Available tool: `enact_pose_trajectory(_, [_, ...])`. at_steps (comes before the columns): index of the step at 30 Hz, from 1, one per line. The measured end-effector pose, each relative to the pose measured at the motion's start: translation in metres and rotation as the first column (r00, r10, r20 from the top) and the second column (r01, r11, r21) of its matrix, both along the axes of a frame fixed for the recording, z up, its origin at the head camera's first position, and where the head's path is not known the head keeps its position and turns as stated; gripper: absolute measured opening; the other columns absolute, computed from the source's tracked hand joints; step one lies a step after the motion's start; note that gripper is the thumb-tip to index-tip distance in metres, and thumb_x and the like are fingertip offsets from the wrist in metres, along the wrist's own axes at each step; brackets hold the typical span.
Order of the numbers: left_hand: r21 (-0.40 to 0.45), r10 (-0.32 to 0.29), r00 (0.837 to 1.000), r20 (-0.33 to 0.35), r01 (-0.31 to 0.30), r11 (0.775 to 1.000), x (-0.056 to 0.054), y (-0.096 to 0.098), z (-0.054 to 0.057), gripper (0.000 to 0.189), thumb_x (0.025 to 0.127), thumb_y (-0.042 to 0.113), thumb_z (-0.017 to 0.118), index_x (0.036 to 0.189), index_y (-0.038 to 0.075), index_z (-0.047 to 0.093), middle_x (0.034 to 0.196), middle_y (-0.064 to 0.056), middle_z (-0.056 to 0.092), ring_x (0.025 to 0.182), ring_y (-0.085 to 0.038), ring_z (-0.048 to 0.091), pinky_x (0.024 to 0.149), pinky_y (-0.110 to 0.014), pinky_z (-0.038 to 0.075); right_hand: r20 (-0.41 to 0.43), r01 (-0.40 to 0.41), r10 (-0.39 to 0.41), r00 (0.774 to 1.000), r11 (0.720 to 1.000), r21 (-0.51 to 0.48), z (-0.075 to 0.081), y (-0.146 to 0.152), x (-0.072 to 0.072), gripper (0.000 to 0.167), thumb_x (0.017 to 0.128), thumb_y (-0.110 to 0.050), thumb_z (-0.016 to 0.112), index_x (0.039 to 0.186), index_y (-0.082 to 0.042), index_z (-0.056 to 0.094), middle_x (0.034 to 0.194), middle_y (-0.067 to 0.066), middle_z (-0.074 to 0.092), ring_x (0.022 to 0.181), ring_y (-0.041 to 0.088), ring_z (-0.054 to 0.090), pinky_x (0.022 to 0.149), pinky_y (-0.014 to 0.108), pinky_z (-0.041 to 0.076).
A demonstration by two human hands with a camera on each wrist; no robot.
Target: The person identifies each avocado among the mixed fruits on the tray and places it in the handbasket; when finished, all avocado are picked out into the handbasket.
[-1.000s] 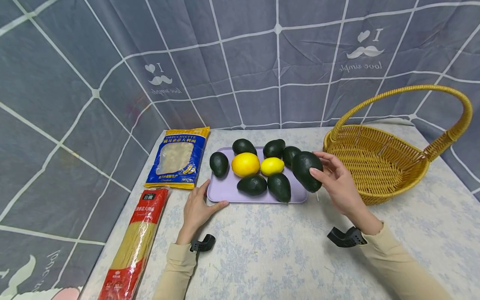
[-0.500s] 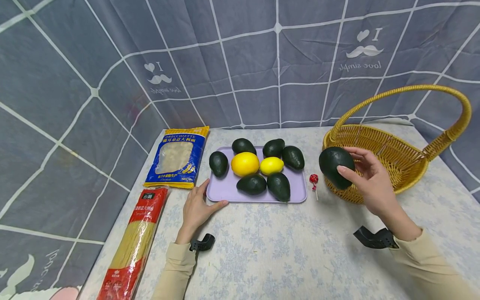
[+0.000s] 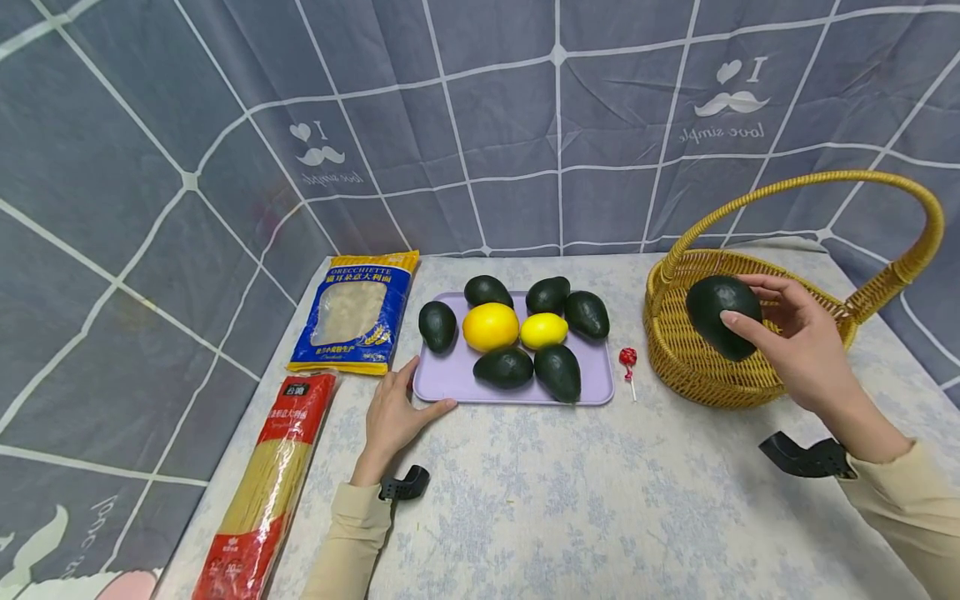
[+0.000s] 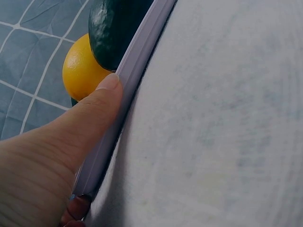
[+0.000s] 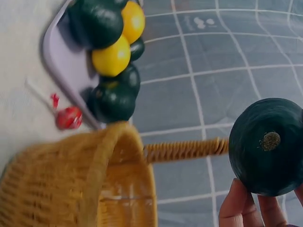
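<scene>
right hand (image 3: 806, 346) pinching 1 dark green pear-shaped avocado (image 3: 723, 317), right near a golden woven basket (image 3: 693, 379), left hand (image 3: 393, 417) kinda spread, just touching a lilac rectangular tray (image 3: 446, 388)

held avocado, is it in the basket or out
Out: the right wrist view shows the held avocado up in front of the wall curtain, apart from the rim of the basket.

perhaps a home kitchen: floral tablecloth (image 3: 540, 500), pasta packet (image 3: 352, 315), printed wall cloth (image 3: 510, 150).
</scene>
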State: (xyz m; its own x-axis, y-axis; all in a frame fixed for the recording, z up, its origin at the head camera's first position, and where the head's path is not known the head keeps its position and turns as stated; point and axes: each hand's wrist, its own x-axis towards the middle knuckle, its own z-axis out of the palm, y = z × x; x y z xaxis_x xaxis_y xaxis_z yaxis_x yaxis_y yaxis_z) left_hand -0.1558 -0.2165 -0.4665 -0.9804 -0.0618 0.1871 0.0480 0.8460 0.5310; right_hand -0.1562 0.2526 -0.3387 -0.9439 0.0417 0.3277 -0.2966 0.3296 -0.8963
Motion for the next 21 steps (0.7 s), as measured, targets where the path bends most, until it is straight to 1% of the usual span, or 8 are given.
enact_pose_trajectory(2, [-0.003,-0.004,1.0,-0.006,0.004,1.0,0.0,0.0,0.0,0.098,0.065,0.053,0.082,0.143,0.007,0.043,0.099,-0.013,0.051,0.081,-0.026,0.044,0.066,-0.039,0.038,0.031,0.012,-0.014,0.999,0.998,0.061,0.0,0.006,-0.006,0.047,0.087,0.0,0.065,0.13,-0.014,0.055,0.112,-0.004,0.051,0.089,0.006,0.053,0.066,0.012,0.043])
enact_pose_trajectory(4, [-0.005,-0.006,1.0,-0.005,0.006,1.0,0.0,-0.001,0.0,0.098,0.066,0.053,0.081,0.143,0.007,0.043,0.098,-0.012,0.051,0.08,-0.025,0.044,0.066,-0.038,0.038,0.073,0.004,-0.01,0.997,0.996,0.09,0.001,0.012,-0.013,0.045,0.089,-0.004,0.065,0.13,-0.018,0.054,0.112,-0.006,0.049,0.089,0.004,0.053,0.067,0.012,0.043])
enact_pose_trajectory(8, [0.003,0.0,1.0,0.015,0.0,1.0,-0.001,-0.001,0.0,0.098,0.066,0.055,0.081,0.144,0.009,0.042,0.101,-0.013,0.051,0.083,-0.027,0.045,0.067,-0.039,0.038,0.186,-0.03,0.014,0.982,0.996,0.085,0.003,0.028,-0.028,0.04,0.093,-0.014,0.062,0.129,-0.026,0.051,0.113,-0.009,0.046,0.09,0.002,0.05,0.067,0.013,0.042])
enact_pose_trajectory(12, [0.001,0.002,1.0,0.024,-0.002,1.0,-0.001,-0.001,0.0,0.099,0.066,0.055,0.08,0.144,0.01,0.042,0.104,-0.014,0.052,0.086,-0.029,0.047,0.069,-0.04,0.04,0.28,-0.065,0.035,0.959,0.993,0.099,0.004,0.043,-0.044,0.035,0.096,-0.023,0.058,0.128,-0.033,0.047,0.11,-0.009,0.046,0.08,0.004,0.049,0.059,0.022,0.039])
enact_pose_trajectory(13, [0.0,0.0,1.0,0.025,0.0,1.0,-0.001,-0.001,0.0,0.099,0.066,0.055,0.08,0.144,0.009,0.042,0.104,-0.014,0.052,0.086,-0.029,0.047,0.069,-0.041,0.04,0.297,-0.08,0.05,0.954,0.993,0.09,0.004,0.046,-0.048,0.035,0.096,-0.023,0.057,0.127,-0.033,0.047,0.108,-0.007,0.047,0.075,0.005,0.049,0.056,0.023,0.039])
enact_pose_trajectory(15, [-0.003,-0.001,1.0,0.026,0.001,1.0,-0.001,-0.001,0.0,0.098,0.066,0.055,0.08,0.144,0.009,0.042,0.104,-0.014,0.052,0.086,-0.028,0.047,0.069,-0.04,0.04,0.332,-0.12,0.081,0.94,0.988,0.096,0.003,0.051,-0.058,0.035,0.097,-0.024,0.056,0.129,-0.031,0.044,0.107,-0.005,0.047,0.073,0.005,0.051,0.057,0.022,0.042])
enact_pose_trajectory(18, [-0.004,0.001,1.0,0.028,-0.001,1.0,-0.001,-0.001,0.0,0.098,0.066,0.055,0.081,0.144,0.01,0.042,0.104,-0.014,0.052,0.086,-0.029,0.047,0.069,-0.04,0.04,0.39,-0.173,0.114,0.914,0.978,0.118,0.002,0.058,-0.073,0.038,0.097,-0.029,0.055,0.132,-0.027,0.041,0.108,-0.005,0.046,0.074,0.006,0.052,0.059,0.023,0.044])
enact_pose_trajectory(21, [-0.002,0.005,0.999,0.034,-0.004,1.0,-0.001,-0.001,0.0,0.099,0.066,0.056,0.08,0.144,0.01,0.042,0.105,-0.014,0.051,0.086,-0.029,0.047,0.069,-0.04,0.04,0.441,-0.211,0.134,0.887,0.969,0.13,-0.001,0.062,-0.087,0.041,0.097,-0.032,0.055,0.133,-0.023,0.038,0.112,-0.003,0.045,0.08,0.006,0.056,0.064,0.025,0.047])
